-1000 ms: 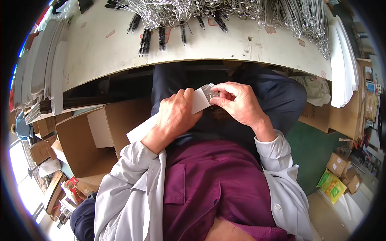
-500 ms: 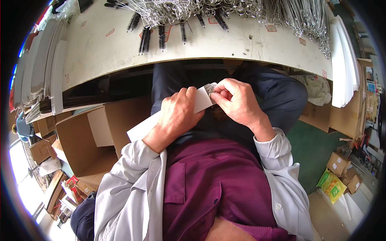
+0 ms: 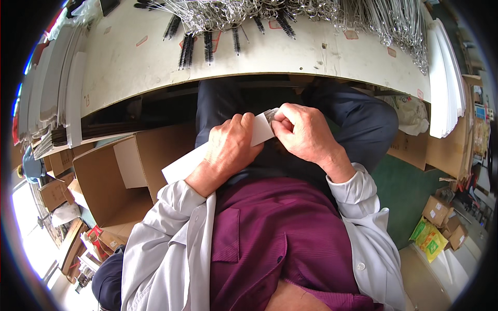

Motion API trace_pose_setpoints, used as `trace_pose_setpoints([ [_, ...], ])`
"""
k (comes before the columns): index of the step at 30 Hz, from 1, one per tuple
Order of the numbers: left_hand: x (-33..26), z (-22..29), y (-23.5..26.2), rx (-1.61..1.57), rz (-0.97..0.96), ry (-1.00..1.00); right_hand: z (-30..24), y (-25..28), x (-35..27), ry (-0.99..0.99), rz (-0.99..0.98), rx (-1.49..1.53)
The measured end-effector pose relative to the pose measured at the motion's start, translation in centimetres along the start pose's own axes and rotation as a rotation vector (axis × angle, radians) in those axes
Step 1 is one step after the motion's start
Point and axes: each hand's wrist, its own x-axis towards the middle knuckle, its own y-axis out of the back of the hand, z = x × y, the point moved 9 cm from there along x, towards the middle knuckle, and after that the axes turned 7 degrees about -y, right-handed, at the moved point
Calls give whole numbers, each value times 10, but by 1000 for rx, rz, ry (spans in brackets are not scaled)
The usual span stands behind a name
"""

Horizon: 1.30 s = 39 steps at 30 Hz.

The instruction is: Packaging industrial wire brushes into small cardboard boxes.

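A long, narrow white box (image 3: pixel 181 166) lies slantwise above my lap. My left hand (image 3: pixel 231 141) is closed around it near its upper end. At that end a shiny, see-through piece (image 3: pixel 269 114), perhaps plastic film, sticks out. My right hand (image 3: pixel 308 136) is pinched on this shiny piece, with thumb and forefinger at the box's mouth. The fingertips partly cover the piece, so what lies inside it cannot be made out.
Wire-handled brushes with black bristles (image 3: pixel 208 49) lie on the pale bench (image 3: pixel 135 67), beside heaped twisted-wire handles (image 3: pixel 249 13). White flat cartons stand stacked at the left (image 3: pixel 57 78) and right (image 3: pixel 441 78). An open cardboard box (image 3: pixel 109 181) sits left of my legs.
My right hand has shifted slightly, its fingers curling closer over the shiny piece, of which less now shows. The left hand and the white box stay nearly still.
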Motion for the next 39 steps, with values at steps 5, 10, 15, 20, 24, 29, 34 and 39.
trace_pose_setpoints([
  [5, -1, -3, 0, 27, -12, 16, 5, 0, -1, -29, -82, 215],
  [10, 0, 0, 1, 19, -5, -3, 12, -2, -1, -74, -76, 271],
  [15, -1, -1, -1, 12, 7, 4, 9, -7, -1, -31, -31, 167],
  [20, -2, -2, 0, 30, 27, -3, 6, -7, 1, -17, -21, 31],
  [24, -4, -3, -1, 26, 36, 2, 9, -9, -1, -22, -19, 93],
  [29, -3, -2, 4, 26, 69, -14, 6, -5, 1, -23, -38, 201],
  [34, -4, -5, 5, 19, 70, 0, -4, 3, 3, 21, -94, 200],
  [39, -4, -4, 5, 22, 80, -4, -1, -1, 5, -8, -126, 272],
])
